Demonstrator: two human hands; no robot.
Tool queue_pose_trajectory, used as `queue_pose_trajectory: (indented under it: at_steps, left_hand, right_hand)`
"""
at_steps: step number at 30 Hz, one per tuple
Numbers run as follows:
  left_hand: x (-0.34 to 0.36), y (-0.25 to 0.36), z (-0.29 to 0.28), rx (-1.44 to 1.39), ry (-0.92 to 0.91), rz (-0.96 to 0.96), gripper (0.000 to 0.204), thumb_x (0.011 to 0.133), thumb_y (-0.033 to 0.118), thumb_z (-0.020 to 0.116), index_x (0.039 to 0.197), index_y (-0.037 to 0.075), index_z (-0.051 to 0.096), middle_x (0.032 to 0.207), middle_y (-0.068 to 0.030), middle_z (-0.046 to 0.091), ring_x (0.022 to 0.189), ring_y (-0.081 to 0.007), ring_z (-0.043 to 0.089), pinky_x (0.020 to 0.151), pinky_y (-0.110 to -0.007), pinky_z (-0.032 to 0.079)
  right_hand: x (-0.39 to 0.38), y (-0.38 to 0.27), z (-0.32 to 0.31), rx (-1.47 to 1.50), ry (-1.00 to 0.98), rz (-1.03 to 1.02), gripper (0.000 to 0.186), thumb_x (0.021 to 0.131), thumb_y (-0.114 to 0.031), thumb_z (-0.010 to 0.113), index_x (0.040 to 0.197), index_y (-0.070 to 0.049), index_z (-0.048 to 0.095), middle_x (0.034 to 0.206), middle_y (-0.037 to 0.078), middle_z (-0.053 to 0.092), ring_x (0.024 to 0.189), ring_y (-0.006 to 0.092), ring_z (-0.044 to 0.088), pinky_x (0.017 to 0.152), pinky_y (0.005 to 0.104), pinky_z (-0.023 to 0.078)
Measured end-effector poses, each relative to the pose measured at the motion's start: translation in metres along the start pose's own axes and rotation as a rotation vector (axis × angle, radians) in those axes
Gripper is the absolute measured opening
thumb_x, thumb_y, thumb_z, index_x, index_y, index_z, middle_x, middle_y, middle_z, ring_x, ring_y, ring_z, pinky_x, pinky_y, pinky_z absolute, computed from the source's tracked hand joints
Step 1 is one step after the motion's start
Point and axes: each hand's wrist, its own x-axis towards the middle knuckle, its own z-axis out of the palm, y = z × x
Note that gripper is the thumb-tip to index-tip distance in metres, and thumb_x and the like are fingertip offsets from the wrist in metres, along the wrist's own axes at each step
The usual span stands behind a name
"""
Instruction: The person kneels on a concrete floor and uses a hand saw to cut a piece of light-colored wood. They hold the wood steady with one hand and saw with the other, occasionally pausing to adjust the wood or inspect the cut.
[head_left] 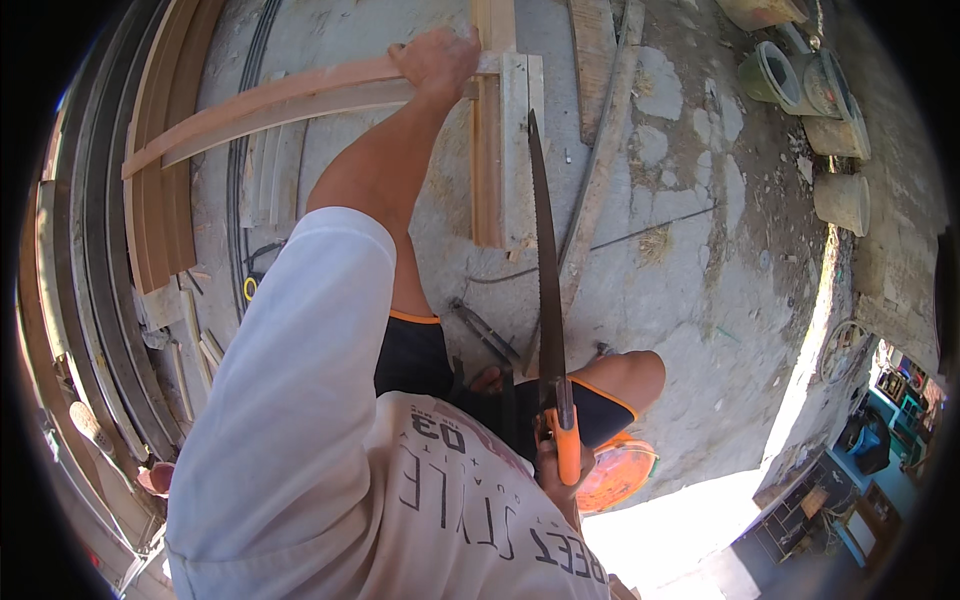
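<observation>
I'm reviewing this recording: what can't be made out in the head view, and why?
In the head view:
- Fingertips of the bare left hand at the reddish-brown wooden plank: hidden by the hand itself.
- Part of the bare right hand: hidden by the orange-handled steel handsaw.
- Far end of the light-brown wooden beam: cut off by the upper edge.
- Black-and-blue bundle: too small to identify.

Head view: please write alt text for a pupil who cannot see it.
A person's right hand grips an orange-handled handsaw, its blade pointing forward, while the left hand is on a long wooden beam. Below are a concrete floor and an orange bucket.
</observation>
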Motion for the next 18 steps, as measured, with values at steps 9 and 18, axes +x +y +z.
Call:
queue_pose_trajectory:
  at_steps: [9, 18]
  left_hand:
    - [0.000, 0.009, 0.003, 0.054, -0.008, -0.008, 0.062, 0.101, 0.056, 0.047, 0.095, 0.006, 0.084, 0.092, -0.0185, 0.080, 0.089, -0.0351, 0.075, 0.104, -0.051, 0.036]
    - [0.003, 0.007, -0.001, 0.024, -0.031, -0.045, 0.063, 0.101, 0.057, 0.048, 0.095, 0.006, 0.084, 0.090, -0.0185, 0.080, 0.088, -0.0353, 0.076, 0.104, -0.051, 0.035]
  right_hand:
    - [0.151, -0.031, 0.045, 0.243, -0.059, -0.092, 0.012, 0.095, -0.006, 0.066, 0.099, 0.005, 0.068, 0.071, -0.003, 0.056, 0.063, 0.0051, 0.048, 0.056, 0.0261, 0.041]
    - [0.015, 0.025, -0.001, 0.200, 0.021, 0.006, 0.040, 0.092, -0.007, 0.064, 0.128, 0.010, 0.069, 0.097, 0.009, 0.074, 0.078, 0.0126, 0.068, 0.077, 0.0266, 0.056]
